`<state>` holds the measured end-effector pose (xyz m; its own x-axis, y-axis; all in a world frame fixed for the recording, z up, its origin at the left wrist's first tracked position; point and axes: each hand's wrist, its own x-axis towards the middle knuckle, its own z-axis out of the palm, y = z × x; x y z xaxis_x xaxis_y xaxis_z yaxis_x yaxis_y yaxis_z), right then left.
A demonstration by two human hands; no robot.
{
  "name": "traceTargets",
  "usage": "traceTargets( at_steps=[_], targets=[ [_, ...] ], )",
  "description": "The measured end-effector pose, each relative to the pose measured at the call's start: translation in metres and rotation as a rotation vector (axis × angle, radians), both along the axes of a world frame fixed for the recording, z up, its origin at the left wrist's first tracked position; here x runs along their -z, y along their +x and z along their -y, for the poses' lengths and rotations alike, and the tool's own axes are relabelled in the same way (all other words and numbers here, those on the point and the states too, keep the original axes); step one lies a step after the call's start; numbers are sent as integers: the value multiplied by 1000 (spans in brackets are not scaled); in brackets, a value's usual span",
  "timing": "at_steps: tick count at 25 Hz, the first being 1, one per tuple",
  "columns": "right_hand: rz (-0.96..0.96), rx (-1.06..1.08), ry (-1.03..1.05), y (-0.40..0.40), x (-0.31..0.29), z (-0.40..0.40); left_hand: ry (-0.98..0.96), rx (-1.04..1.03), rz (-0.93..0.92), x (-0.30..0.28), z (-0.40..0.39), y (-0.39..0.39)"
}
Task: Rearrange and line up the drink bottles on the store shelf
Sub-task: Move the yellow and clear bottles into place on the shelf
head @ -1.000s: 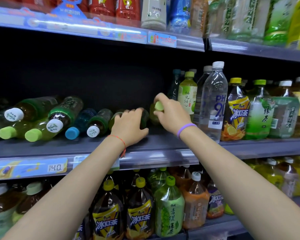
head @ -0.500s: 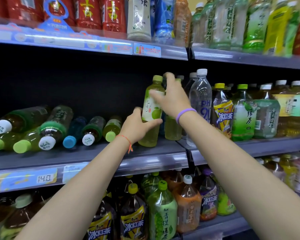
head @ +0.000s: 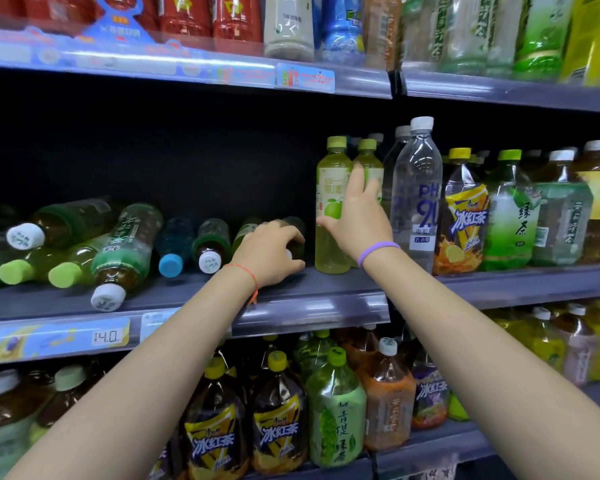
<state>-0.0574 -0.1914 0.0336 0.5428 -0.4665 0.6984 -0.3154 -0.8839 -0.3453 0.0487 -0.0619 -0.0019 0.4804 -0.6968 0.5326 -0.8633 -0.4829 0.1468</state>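
Left hand (head: 272,252): reaches onto the grey metal middle shelf (head: 326,284), palm down, fingers curled over the cap end of a dark lying bottle (head: 297,237). The hand hides most of that bottle; its white cap shows between the fingers.

Right hand (head: 355,216): extended, fingers straight and spread, resting flat against an upright pale-green plastic tea bottle (head: 331,209) with a green cap. A purple wristband (head: 378,251) circles the wrist.

The upright bottle stands at 3 o'clock from the left hand, long axis vertical, cap up, base on the shelf. A second like bottle (head: 369,161) stands just behind it. At 3 o'clock from these stands a clear water bottle (head: 418,192).

At 9 o'clock from the left hand, a row of toppled bottles (head: 125,244) lies on the shelf, long axes running front to back, caps toward the camera.
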Motion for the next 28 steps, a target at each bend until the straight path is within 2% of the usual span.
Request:
traceTargets(
  at_steps=[2,3,5,6,7,9,10,12,15,20,22,25,28],
  targets=[
    [51,87,-94,3,6,-7,12,-26,14,0,-9,0],
    [135,104,-202,6,9,-10,16,-47,37,0,-13,0],
    [296,34,-389,8,13,-19,27,-108,90,-1,-23,1],
    [238,-74,-368,10,12,-24,38,-138,112,-2,-28,3],
    [100,-183,-282,11,12,-28,51,-161,125,-2,-34,4],
    [-279,-322,-140,14,16,-34,86,-184,142,-2,-44,6],
    [-402,-340,-142,14,19,-37,105,-190,147,-2,-47,7],
    [-500,-328,-201,17,24,-40,127,-200,156,0,-50,8],
    [-519,-311,-260,23,26,-41,70,-169,148,2,-51,12],
    [-466,-254,-513,25,30,-45,6,-145,120,2,-52,12],
    [-333,-292,-472,22,26,-45,6,-160,121,2,-53,10],
    [-32,-333,-404,20,11,-47,-12,-190,90,2,-51,6],
    [142,-399,-242,15,-8,-55,-84,-195,53,2,-48,-1]
  ],
)
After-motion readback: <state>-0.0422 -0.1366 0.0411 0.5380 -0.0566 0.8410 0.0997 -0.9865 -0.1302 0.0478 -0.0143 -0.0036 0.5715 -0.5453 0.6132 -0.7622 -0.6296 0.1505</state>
